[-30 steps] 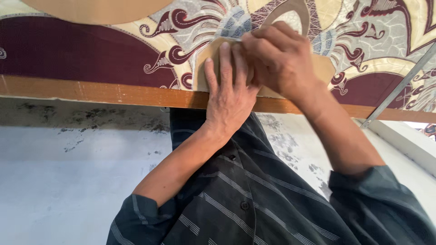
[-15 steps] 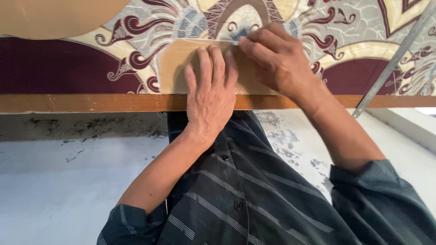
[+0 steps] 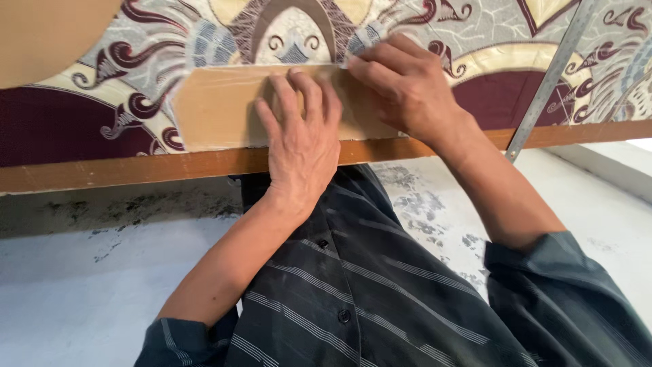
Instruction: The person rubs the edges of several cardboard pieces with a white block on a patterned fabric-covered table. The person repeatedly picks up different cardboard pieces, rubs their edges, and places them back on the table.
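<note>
Slid leftward along the tan paper pattern (image 3: pixel 217 112) since a second ago, both hands. Nearest, dark striped shirt (image 3: pixel 353 292) against pale floor (image 3: pixel 68 299). Then wooden counter (image 3: pixel 122 170) edge. Left hand (image 3: pixel 302 146) pressed flat on the pattern, fingers (image 3: pixel 305 95) slightly spread. Right hand (image 3: pixel 407 92) just beside, fingers pressed together, pinching the pattern's top edge. Beneath, maroon-and-cream patterned fabric (image 3: pixel 81 129); metal ruler (image 3: pixel 550 75) lying slantwise, far right.
</note>
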